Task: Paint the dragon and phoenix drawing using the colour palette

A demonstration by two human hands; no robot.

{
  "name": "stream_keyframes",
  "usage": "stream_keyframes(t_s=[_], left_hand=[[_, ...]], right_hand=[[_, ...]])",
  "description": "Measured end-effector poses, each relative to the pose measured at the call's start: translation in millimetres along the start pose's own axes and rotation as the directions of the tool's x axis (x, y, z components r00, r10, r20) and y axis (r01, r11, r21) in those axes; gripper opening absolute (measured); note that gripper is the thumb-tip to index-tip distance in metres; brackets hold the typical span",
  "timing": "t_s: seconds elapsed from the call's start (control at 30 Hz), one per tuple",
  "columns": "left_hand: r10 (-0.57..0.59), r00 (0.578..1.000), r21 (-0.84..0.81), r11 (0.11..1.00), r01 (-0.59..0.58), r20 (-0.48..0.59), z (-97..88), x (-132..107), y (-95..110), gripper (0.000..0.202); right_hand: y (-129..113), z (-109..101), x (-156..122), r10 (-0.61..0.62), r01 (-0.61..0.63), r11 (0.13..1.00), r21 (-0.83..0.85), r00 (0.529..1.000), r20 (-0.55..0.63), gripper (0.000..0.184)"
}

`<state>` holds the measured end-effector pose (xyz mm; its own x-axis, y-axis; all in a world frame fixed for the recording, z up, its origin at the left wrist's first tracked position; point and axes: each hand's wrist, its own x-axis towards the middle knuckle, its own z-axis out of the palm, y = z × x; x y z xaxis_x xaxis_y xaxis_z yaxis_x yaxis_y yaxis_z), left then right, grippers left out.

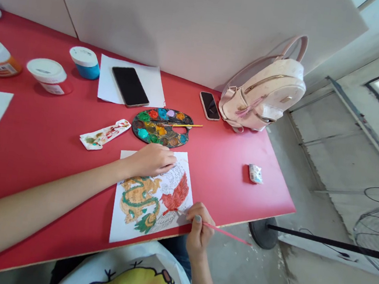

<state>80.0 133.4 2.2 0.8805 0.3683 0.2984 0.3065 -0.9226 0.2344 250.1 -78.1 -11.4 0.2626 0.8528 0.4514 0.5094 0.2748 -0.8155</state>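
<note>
My right hand pinches a thin paintbrush with a pink handle. Its tip end meets the drawing near the red bird, partly hidden by my fingers. On the upper part of the white drawing sheet rests my left hand, fingers curled in, with nothing visible in them. The sheet carries a dragon coloured orange and green, a red bird and uncoloured line work. Just beyond my left hand lies an oval paint palette with several colours and a yellow-handled brush across it.
A paint-stained folded tissue lies left of the palette. Two phones, white paper, a pale backpack and several paint jars line the back. A small wrapped packet sits near the table's right edge.
</note>
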Motion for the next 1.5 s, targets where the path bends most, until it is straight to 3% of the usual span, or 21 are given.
stream_keyframes(t_s=[0.1,0.23,0.4,0.57,0.7,0.83,0.97,1.1,1.23,1.37,1.5], left_hand=[[0.004,1.000,0.003,1.000,-0.004,-0.007,-0.1,0.3,0.3,0.024],[0.005,1.000,0.017,1.000,-0.005,-0.008,0.3,0.0,0.3,0.024],[0.017,1.000,0.021,1.000,-0.017,-0.022,0.6,-0.5,-0.5,0.024],[0.014,1.000,0.020,1.000,-0.014,-0.026,0.6,0.0,0.4,0.024],[0.013,1.000,0.021,1.000,-0.012,-0.024,1.0,0.1,0.9,0.025],[0.011,1.000,0.020,1.000,-0.011,-0.022,1.2,0.1,0.0,0.025],[0.010,1.000,0.015,1.000,-0.010,-0.020,0.5,-0.1,-0.7,0.026],[0.008,1.000,0.016,1.000,-0.007,-0.018,0.4,-0.2,-0.1,0.026],[0.012,1.000,0.010,1.000,-0.011,-0.026,1.1,0.5,0.4,0.026],[0.009,1.000,0.002,1.000,-0.008,-0.023,0.9,0.2,-0.3,0.025],[0.010,1.000,-0.003,1.000,-0.010,-0.015,0.8,-0.4,-0.8,0.025]], right_hand=[[-0.4,0.0,1.4,-0.013,0.013,1.000,0.005,0.999,0.040,0.042],[0.1,0.5,1.5,0.041,-0.040,0.999,0.006,0.998,-0.042,0.042],[0.6,0.3,1.6,0.023,-0.024,1.000,0.005,0.999,0.044,0.045],[0.2,0.3,1.8,0.060,-0.059,0.998,0.011,0.997,-0.049,0.044],[1.4,-0.5,2.0,0.002,-0.006,0.998,0.063,0.998,0.060,0.042],[2.2,-1.1,3.1,0.042,-0.043,0.998,0.053,0.999,0.024,0.043],[1.3,-1.7,4.3,-0.005,-0.004,0.998,0.056,0.987,0.159,0.044],[0.3,-1.9,4.9,0.017,-0.017,1.000,0.003,0.995,0.095,0.043],[-0.2,-2.6,6.1,-0.040,0.026,0.997,0.071,0.978,0.203,0.044],[-0.7,-3.0,7.0,-0.005,0.002,1.000,0.029,0.991,0.135,0.044],[-2.6,-2.7,8.7,-0.038,0.021,0.997,0.077,0.972,0.232,0.046]])
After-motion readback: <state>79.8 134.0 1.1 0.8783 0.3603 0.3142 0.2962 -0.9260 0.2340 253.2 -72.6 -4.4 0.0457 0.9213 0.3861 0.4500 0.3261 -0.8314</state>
